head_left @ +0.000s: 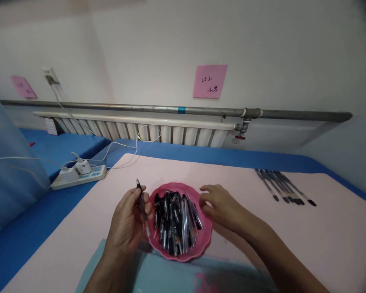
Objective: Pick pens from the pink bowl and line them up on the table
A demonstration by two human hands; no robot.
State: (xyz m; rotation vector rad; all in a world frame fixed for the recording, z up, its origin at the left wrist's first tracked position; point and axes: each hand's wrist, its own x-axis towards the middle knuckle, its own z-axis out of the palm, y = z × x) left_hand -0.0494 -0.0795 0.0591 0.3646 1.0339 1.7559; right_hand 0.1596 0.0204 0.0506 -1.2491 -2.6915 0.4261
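A pen (143,207) with a clear barrel and a dark grip rests between the thumb and fingers of my left hand (126,221), its bare tip pointing up. Just to the right, a pink scalloped plate (205,244) holds a heap of pen parts (177,224): black pieces and clear tubes. Over the plate's right rim hovers my right hand (218,205), its bent fingers apart and nothing visible in them. Several pens (280,185) with dark ends lie side by side at the right of the pink table cover (238,179).
A power strip (93,174) with plugged-in chargers and white cables sits on the blue surface at the left. Behind the table run a radiator (164,132) and a metal pipe (125,107). A light-blue cloth (167,276) lies at the near edge.
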